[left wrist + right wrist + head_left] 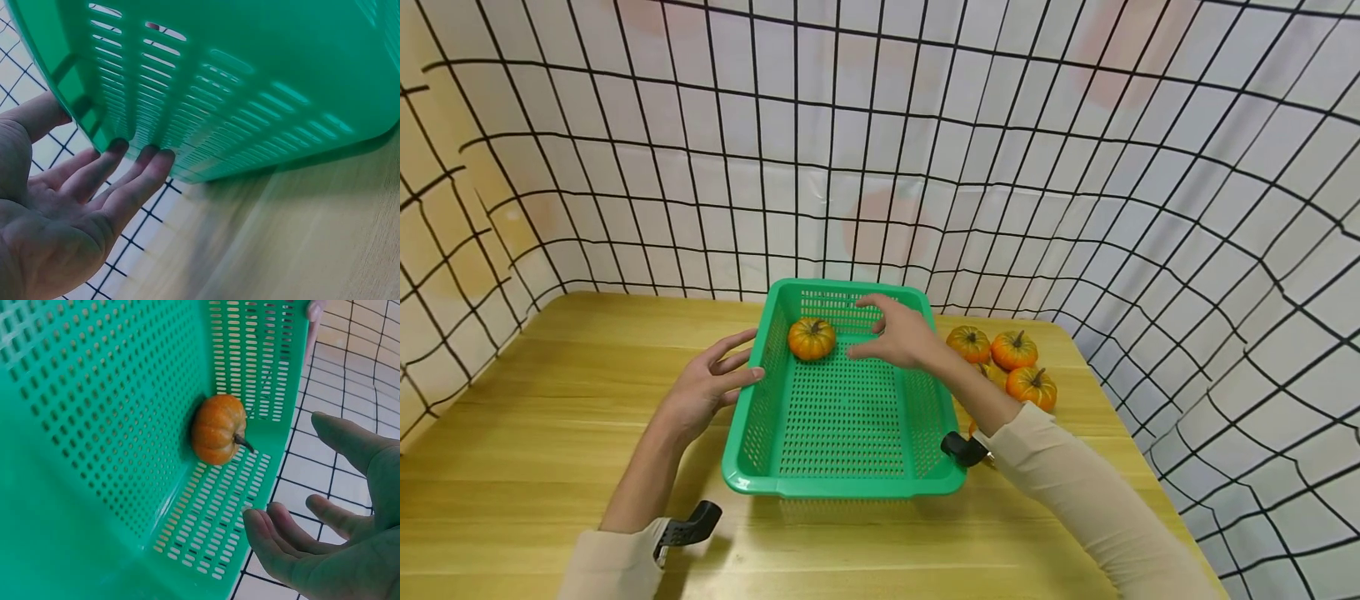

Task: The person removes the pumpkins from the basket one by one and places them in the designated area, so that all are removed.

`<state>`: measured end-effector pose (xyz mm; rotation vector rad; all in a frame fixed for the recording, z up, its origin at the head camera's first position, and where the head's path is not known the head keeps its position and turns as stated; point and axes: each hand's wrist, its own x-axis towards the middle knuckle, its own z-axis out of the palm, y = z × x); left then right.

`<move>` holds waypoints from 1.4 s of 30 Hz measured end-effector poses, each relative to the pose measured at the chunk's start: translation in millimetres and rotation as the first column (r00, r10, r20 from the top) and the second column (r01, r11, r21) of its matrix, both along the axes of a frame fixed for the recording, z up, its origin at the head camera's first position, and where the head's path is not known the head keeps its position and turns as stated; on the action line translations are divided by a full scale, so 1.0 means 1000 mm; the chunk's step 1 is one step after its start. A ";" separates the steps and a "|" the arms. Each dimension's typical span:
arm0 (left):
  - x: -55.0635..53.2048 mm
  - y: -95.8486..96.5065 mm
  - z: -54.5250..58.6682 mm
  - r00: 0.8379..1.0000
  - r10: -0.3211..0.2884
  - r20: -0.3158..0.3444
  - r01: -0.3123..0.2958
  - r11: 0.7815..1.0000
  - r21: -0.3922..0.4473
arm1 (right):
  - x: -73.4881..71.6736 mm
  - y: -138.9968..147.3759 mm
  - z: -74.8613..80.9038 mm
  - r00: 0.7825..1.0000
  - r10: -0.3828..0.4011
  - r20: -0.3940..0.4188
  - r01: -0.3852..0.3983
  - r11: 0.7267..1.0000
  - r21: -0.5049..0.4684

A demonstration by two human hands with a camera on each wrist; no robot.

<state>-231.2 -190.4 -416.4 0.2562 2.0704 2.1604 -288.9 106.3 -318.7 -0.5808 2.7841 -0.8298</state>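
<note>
A small orange pumpkin (812,339) sits in the far left corner of a green plastic basket (850,487), its stem showing in the right wrist view. My left hand (696,393) holds the basket's left side, thumb over the rim and fingertips against the slotted outer wall (206,119). Above the basket's far half is my right hand (898,333), fingers spread and loosely bent, with nothing in it. That palm and the pumpkin are apart in the right wrist view.
Several more small pumpkins (1014,350) cluster on the wooden table (550,417) just right of the basket, partly hidden by the right forearm. A black wire grid (850,167) stands along the table's back and sides, with pale sheeting behind it.
</note>
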 end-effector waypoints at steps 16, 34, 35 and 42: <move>0.001 0.000 0.001 1.000 0.004 0.003 -0.004 1.000 -0.006 | -0.023 -0.044 -0.022 0.998 -0.061 0.014 0.062 0.994 -0.088; 0.000 -0.001 0.002 1.000 -0.002 0.013 0.002 1.000 -0.009 | -0.034 -0.083 -0.053 0.979 -0.199 -0.047 0.192 0.973 -0.125; 0.000 -0.001 0.002 1.000 -0.001 0.013 0.002 1.000 -0.008 | -0.035 -0.084 -0.054 0.977 -0.209 -0.044 0.202 0.970 -0.133; -0.001 -0.001 0.001 1.000 0.002 0.019 -0.001 1.000 -0.006 | -0.038 -0.087 -0.060 0.968 -0.251 -0.001 0.247 0.953 -0.175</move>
